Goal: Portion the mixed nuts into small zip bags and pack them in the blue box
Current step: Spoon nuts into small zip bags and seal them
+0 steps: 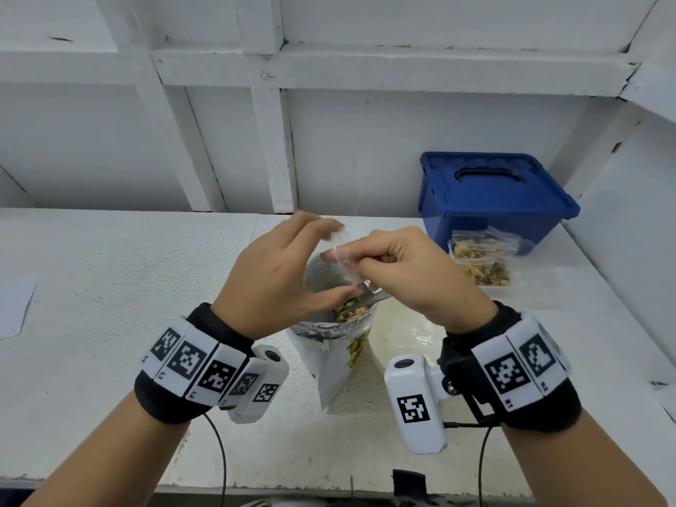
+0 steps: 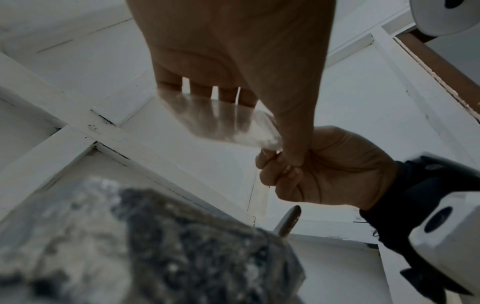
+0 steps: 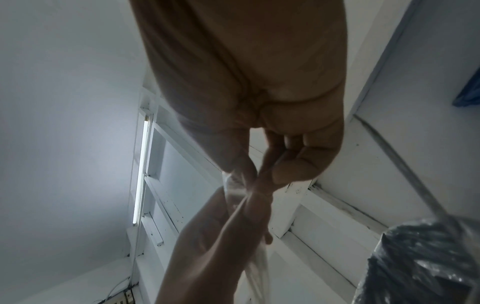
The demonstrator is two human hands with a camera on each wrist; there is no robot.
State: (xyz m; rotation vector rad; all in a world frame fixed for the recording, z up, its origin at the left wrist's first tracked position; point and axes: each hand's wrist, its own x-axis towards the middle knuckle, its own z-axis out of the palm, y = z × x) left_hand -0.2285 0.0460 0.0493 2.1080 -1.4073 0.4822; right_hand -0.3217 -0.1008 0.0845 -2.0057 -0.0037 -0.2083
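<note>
Pinching a small clear plastic zip bag (image 1: 338, 256) between left hand (image 1: 278, 272) and right hand (image 1: 413, 272), above the open foil-lined nut pouch (image 1: 340, 345) with a metal spoon (image 1: 369, 300) inside. Closed blue plastic box (image 1: 494, 199) far right, filled nut bags (image 1: 483, 259) just before it. Seen only from the left wrist: fingers (image 2: 207, 115) behind the bag's film.

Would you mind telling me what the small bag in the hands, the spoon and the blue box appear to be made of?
Small bag: thin clear plastic film; the fingers show through it.
Spoon: likely metal, with a grey, shiny handle.
Blue box: opaque moulded plastic, smooth and slightly glossy, with a recessed lid handle.
</note>
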